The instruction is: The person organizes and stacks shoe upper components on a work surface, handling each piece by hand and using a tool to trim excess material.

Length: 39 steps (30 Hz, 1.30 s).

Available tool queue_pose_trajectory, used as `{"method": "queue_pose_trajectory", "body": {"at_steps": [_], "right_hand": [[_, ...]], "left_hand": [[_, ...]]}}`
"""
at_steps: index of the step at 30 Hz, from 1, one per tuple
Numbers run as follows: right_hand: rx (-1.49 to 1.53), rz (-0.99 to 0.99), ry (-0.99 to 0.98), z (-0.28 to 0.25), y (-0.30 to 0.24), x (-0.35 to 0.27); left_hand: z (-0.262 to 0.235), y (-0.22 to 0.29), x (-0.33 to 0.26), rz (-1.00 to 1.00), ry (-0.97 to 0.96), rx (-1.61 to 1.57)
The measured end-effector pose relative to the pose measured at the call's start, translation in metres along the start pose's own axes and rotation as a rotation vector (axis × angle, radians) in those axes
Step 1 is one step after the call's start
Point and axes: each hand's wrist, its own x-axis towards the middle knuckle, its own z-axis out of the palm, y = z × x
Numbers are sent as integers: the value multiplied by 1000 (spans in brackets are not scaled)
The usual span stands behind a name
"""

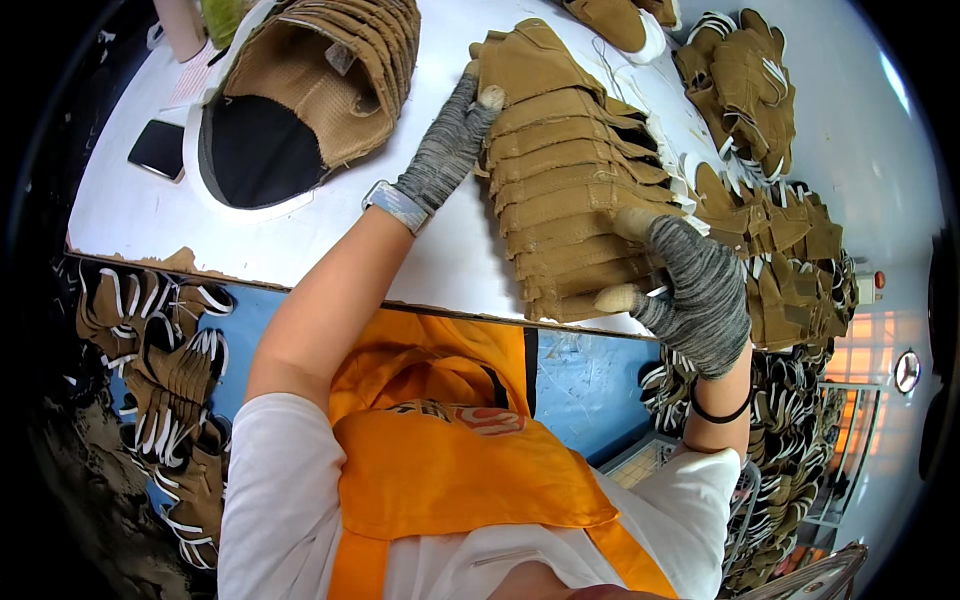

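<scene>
Left, I note one nested stack. The left hand touches the brown shoe uppers on the counter, grip unclear; their overlapped row looks formed. The right hand rests there, fingers apart. Farther right, piled uppers possibly remain.

Brown shoe pieces stacked in a row

They are laid on the white table, each one partly covered by the next, like steps. White bits can be seen along the right side. The near end is set close to the table's edge.
</scene>
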Motion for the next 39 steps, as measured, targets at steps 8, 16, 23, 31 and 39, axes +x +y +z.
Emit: {"method": "queue_pose_trajectory", "body": {"at_steps": [8,16,23,31,39], "right_hand": [[-207,36,-96,2,-2,30],[-262,70,-152,4,-2,33],[-239,-39,-199,1,1,53],[-155,-54,-171,9,11,51],[-126,53,-93,-4,0,93]], "left_hand": [[2,8,-7,-1,5,21],[10,23,-14,-13,44,45],[14,35,-18,-10,39,102],[19,39,-21,-30,27,-3],[10,25,-15,8,35,86]]}}
